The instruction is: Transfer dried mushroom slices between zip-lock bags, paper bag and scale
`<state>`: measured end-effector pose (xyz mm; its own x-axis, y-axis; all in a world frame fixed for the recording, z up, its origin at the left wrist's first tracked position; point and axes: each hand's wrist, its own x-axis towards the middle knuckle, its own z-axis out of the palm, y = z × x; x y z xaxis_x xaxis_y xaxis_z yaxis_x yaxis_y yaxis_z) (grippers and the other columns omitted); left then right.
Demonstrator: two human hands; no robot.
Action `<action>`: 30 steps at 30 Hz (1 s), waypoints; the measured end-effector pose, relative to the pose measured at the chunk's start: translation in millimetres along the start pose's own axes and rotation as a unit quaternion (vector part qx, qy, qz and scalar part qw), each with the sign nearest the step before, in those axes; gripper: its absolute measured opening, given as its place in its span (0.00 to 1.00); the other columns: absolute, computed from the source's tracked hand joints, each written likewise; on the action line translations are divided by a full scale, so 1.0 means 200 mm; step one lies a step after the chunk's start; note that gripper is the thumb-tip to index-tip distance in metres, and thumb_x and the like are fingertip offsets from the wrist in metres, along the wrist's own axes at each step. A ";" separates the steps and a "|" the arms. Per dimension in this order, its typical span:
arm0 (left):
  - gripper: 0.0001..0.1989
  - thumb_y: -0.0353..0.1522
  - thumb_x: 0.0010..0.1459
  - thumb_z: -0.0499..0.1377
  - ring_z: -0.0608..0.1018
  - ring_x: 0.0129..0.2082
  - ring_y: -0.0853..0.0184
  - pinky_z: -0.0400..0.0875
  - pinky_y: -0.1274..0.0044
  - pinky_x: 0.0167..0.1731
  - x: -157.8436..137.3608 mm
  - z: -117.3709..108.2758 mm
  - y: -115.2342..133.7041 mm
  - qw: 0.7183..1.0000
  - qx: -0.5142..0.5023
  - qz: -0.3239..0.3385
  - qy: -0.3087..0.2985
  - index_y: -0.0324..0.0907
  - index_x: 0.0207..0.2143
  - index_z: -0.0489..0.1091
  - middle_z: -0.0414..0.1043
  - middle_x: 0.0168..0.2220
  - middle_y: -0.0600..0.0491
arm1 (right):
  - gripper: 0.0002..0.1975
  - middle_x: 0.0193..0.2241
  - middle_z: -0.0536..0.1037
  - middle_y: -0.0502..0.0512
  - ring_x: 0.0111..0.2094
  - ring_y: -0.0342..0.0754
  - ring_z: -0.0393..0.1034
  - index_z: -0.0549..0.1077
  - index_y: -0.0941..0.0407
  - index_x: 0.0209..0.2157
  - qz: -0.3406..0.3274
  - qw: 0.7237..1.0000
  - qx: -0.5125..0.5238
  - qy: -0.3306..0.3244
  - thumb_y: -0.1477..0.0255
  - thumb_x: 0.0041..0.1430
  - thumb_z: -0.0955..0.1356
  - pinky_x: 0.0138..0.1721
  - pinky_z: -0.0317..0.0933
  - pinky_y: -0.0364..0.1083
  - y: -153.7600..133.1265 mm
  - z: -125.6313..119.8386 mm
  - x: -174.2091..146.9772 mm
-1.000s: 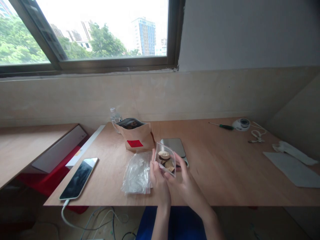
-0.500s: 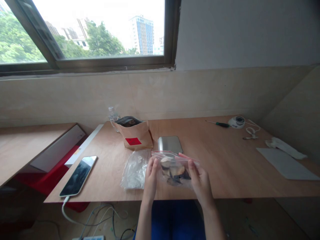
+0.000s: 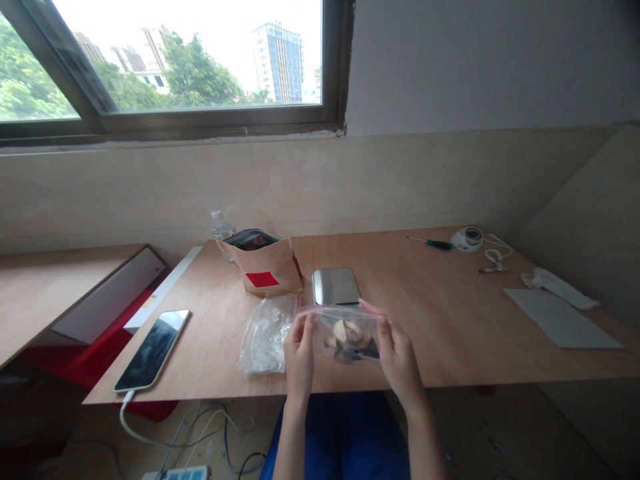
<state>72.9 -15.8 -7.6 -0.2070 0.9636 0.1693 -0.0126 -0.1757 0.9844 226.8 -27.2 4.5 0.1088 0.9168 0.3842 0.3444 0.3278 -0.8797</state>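
A clear zip bag (image 3: 325,327) with pale and dark dried pieces (image 3: 349,337) inside is held up near the table's front edge. My left hand (image 3: 300,347) pinches its upper left corner, thumb on the near side. At the upper right corner my right hand (image 3: 397,350) grips it the same way. Just left of my left hand lies a pile of clear empty plastic bags (image 3: 265,337). Beyond the held bag sits a flat silver scale (image 3: 336,285). An open brown paper pouch (image 3: 273,267) with a red label stands behind the pile, dark contents showing at its mouth.
A phone (image 3: 154,350) on a white cable lies at the table's left edge. Behind the pouch stands a water bottle (image 3: 220,230). Farther right are a screwdriver (image 3: 439,245), a dome camera (image 3: 467,239), a white sheet (image 3: 560,319) and a white cloth-like item (image 3: 563,288).
The pieces have shifted within the zip bag, and its top edge looks more level and stretched between my hands. Both hands keep their hold. The whole view has shifted slightly.
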 end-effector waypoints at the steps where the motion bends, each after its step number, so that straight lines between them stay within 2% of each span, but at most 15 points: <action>1: 0.14 0.39 0.60 0.52 0.75 0.40 0.64 0.66 0.76 0.42 0.00 -0.01 0.00 1.000 -0.008 -0.006 0.006 0.41 0.36 0.73 0.75 0.36 0.51 | 0.20 0.49 0.74 0.57 0.51 0.50 0.67 0.71 0.54 0.48 0.003 1.000 0.000 0.007 0.62 0.65 0.55 0.53 0.60 0.50 0.00 -0.02 0.00; 5: 0.15 0.40 0.61 0.52 0.75 0.40 0.64 0.66 0.76 0.43 0.00 0.00 -0.01 0.998 -0.053 -0.017 -0.006 0.41 0.37 0.74 0.75 0.37 0.52 | 0.21 0.42 0.77 0.58 0.45 0.50 0.72 0.73 0.55 0.45 0.039 0.999 0.010 0.010 0.60 0.65 0.55 0.45 0.66 0.47 0.01 -0.04 -0.01; 8: 0.15 0.40 0.60 0.52 0.75 0.39 0.65 0.66 0.77 0.41 -0.01 0.01 -0.01 0.998 -0.064 -0.019 0.014 0.41 0.37 0.74 0.75 0.36 0.52 | 0.22 0.35 0.79 0.58 0.38 0.51 0.74 0.75 0.56 0.41 0.066 0.997 0.003 0.026 0.58 0.63 0.57 0.38 0.67 0.45 0.01 -0.04 -0.01; 13: 0.14 0.41 0.57 0.56 0.72 0.31 0.69 0.65 0.81 0.33 -0.02 -0.01 -0.03 0.997 -0.052 -0.033 0.053 0.40 0.33 0.73 0.72 0.29 0.55 | 0.18 0.29 0.80 0.57 0.34 0.51 0.75 0.75 0.57 0.32 0.111 0.990 0.013 0.086 0.56 0.57 0.64 0.36 0.67 0.45 0.00 -0.05 -0.01; 16: 0.14 0.41 0.57 0.56 0.71 0.29 0.70 0.64 0.82 0.31 -0.01 -0.02 -0.04 0.996 -0.055 -0.042 0.061 0.40 0.33 0.73 0.71 0.28 0.55 | 0.17 0.27 0.80 0.56 0.32 0.51 0.75 0.75 0.57 0.30 0.125 0.985 0.028 0.112 0.56 0.54 0.66 0.37 0.67 0.46 0.01 -0.05 -0.01; 23: 0.13 0.41 0.57 0.56 0.72 0.25 0.72 0.65 0.83 0.25 0.00 -0.01 -0.03 0.995 -0.049 -0.045 0.074 0.40 0.33 0.71 0.71 0.25 0.56 | 0.18 0.30 0.80 0.58 0.31 0.51 0.74 0.75 0.58 0.33 0.136 0.983 0.070 0.102 0.57 0.54 0.66 0.35 0.68 0.47 0.05 -0.05 0.00; 27: 0.12 0.40 0.56 0.57 0.76 0.32 0.68 0.69 0.81 0.29 0.01 -0.02 -0.02 0.996 -0.059 -0.031 0.057 0.39 0.32 0.70 0.74 0.31 0.52 | 0.17 0.29 0.80 0.57 0.29 0.49 0.73 0.74 0.58 0.32 0.121 0.984 0.071 0.109 0.57 0.55 0.66 0.35 0.68 0.47 0.08 -0.05 -0.01; 30: 0.12 0.40 0.55 0.58 0.76 0.30 0.68 0.70 0.81 0.26 0.02 -0.03 -0.02 0.995 -0.074 -0.040 0.056 0.39 0.33 0.70 0.74 0.29 0.52 | 0.15 0.30 0.79 0.56 0.29 0.47 0.73 0.72 0.57 0.33 0.098 0.987 0.066 0.111 0.59 0.56 0.65 0.35 0.68 0.47 0.11 -0.05 -0.01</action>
<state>66.5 -12.4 -11.3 -0.3074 0.9486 0.0757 -0.1761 -0.1349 0.9751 242.5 -24.1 -12.4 0.3687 0.8975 0.2420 0.1728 0.1897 -0.9665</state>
